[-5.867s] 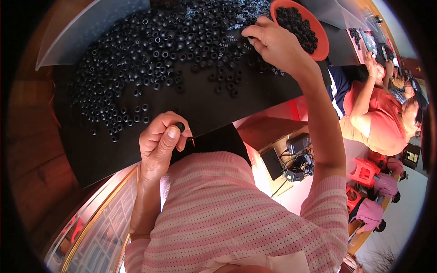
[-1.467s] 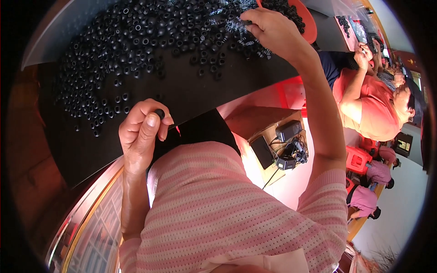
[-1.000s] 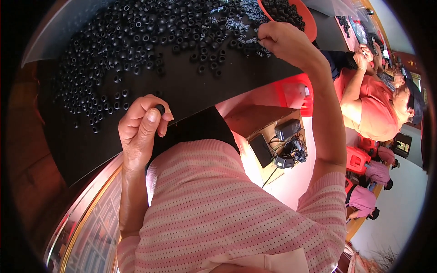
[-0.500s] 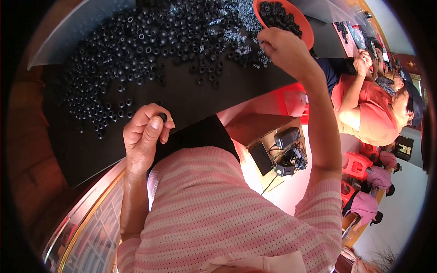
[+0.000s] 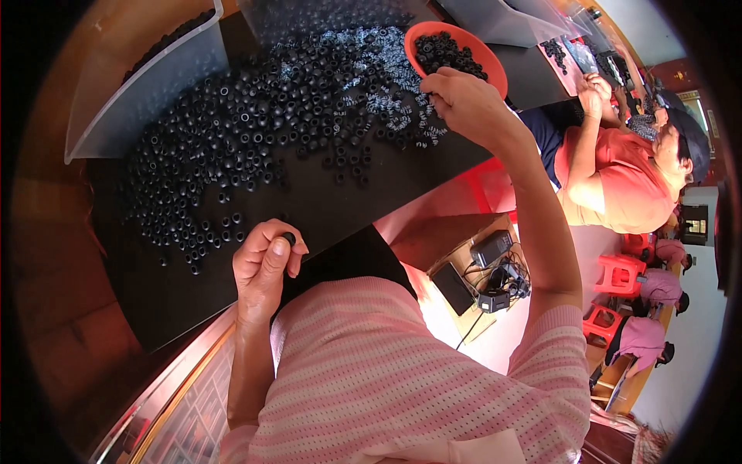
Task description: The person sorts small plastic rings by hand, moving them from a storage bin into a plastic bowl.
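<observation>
Near the front edge of the dark table, my left hand (image 5: 263, 267) is closed, with a small black plastic cap (image 5: 289, 238) pinched between thumb and forefinger. My right hand (image 5: 468, 104) reaches across to the near rim of an orange bowl (image 5: 497, 71), its fingers curled together; whatever they hold is hidden. Inside the bowl lie many small black parts (image 5: 448, 56). Just left of my right fingertips are scattered small metal springs (image 5: 390, 108). A wide spread of loose black caps (image 5: 255, 131) covers the table between my hands and beyond.
Translucent plastic bins stand at the left (image 5: 147, 93) and back right (image 5: 510, 23) of the table (image 5: 332, 209). Below its edge sits an open cardboard box (image 5: 433, 267) with cables and black devices. A co-worker (image 5: 618, 170) sits at the right; red stools (image 5: 618, 274) stand farther off.
The view has shifted, so the table and both hands appear displaced and more of the bins shows. My left hand keeps the cap; my right hand stays beside the bowl.
</observation>
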A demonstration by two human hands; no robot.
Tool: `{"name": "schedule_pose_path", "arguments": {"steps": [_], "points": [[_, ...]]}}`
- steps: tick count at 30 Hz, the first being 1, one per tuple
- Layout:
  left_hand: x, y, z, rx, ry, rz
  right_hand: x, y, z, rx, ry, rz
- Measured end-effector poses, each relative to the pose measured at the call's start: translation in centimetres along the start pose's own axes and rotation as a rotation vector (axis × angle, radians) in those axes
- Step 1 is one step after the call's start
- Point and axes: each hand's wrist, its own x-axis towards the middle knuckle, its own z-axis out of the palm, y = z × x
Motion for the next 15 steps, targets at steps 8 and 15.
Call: {"name": "schedule_pose_path", "arguments": {"steps": [8, 15], "points": [[0.0, 0.1, 0.0, -0.02, -0.005, 0.012, -0.1, 0.0, 0.5, -0.009, -0.073, -0.065], [0.0, 0.2, 0.0, -0.029, -0.004, -0.024, 0.0, -1.1, 1.4, 0.012, -0.053, -0.049]]}}
